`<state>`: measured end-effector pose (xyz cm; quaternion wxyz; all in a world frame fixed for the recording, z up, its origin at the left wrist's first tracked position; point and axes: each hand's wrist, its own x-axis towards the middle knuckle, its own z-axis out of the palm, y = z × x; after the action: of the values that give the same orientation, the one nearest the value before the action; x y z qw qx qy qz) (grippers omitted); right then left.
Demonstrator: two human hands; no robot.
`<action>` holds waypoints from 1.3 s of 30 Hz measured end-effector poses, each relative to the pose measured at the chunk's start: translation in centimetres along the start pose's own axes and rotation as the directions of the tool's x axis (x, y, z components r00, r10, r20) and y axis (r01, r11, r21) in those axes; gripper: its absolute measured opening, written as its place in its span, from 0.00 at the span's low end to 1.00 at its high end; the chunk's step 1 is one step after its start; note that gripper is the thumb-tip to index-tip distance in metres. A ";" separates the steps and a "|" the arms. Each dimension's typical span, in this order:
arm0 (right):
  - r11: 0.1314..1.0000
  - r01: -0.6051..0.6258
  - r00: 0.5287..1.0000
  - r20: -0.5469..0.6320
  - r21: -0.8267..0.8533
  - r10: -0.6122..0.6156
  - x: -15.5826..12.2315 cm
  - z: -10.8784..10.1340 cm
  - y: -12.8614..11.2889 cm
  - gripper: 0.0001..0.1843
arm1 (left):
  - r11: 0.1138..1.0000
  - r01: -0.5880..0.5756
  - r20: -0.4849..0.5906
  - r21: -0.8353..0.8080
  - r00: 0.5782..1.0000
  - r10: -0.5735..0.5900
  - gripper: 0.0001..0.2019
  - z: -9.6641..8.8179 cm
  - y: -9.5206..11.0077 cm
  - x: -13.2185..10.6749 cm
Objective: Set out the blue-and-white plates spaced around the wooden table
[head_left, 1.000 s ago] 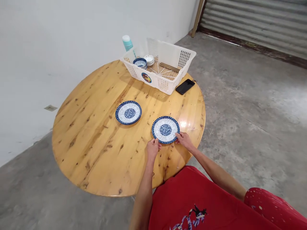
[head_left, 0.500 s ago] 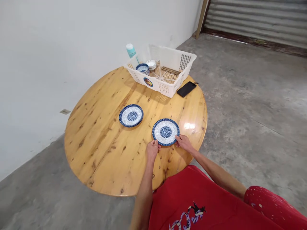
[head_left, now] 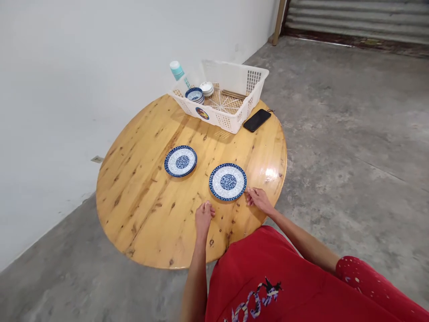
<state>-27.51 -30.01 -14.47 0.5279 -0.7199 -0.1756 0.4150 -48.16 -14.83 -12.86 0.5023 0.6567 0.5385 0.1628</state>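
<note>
A blue-and-white patterned plate [head_left: 228,181] lies flat on the round wooden table [head_left: 144,197], near its front right edge. My left hand [head_left: 203,216] hovers over the table just left of and below that plate, fingers loosely curled, holding nothing. My right hand [head_left: 258,199] rests on the table beside the plate's lower right rim, fingers extended, holding nothing. A second matching plate [head_left: 180,160], perhaps a small stack, sits further left.
A white plastic basket [head_left: 234,120] at the table's far side holds small blue and white bowls [head_left: 195,95] and chopsticks. A teal-capped bottle [head_left: 177,70] stands behind it. A black phone [head_left: 256,120] lies right of the basket. Concrete floor surrounds the table.
Both hands have let go of the near plate. My left hand has drawn back toward me and leftward; my right hand has slid slightly off the rim.
</note>
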 end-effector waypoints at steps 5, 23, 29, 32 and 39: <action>0.991 -0.067 0.998 -0.011 0.119 0.069 -0.8 -0.9 0.8 0.25 | 0.995 0.081 -0.205 -0.057 0.974 -0.091 0.14 -4.8 -3.8 -5.1; 0.961 -0.202 0.979 0.053 0.188 0.195 0.9 3.0 -2.7 0.10 | 0.848 0.419 -0.463 -0.325 0.711 -0.529 0.16 -4.4 -11.6 -20.9; 0.964 -0.192 0.981 0.060 0.185 0.184 0.9 2.7 -1.9 0.10 | 0.828 0.443 -0.459 -0.344 0.690 -0.560 0.16 -3.5 -12.0 -22.4; 0.962 -0.195 0.980 0.071 0.191 0.185 0.8 2.7 -1.7 0.09 | 0.820 0.451 -0.451 -0.352 0.686 -0.571 0.15 -3.0 -12.1 -22.6; 0.954 -0.211 0.976 0.097 0.211 0.195 1.0 2.6 -1.7 0.10 | 0.826 0.460 -0.437 -0.326 0.701 -0.563 0.17 -1.8 -11.2 -22.2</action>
<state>-28.64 -27.13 -13.63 0.5519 -0.6552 -0.0735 0.5106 -63.77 -34.26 -14.09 0.4254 0.3601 0.7957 0.2371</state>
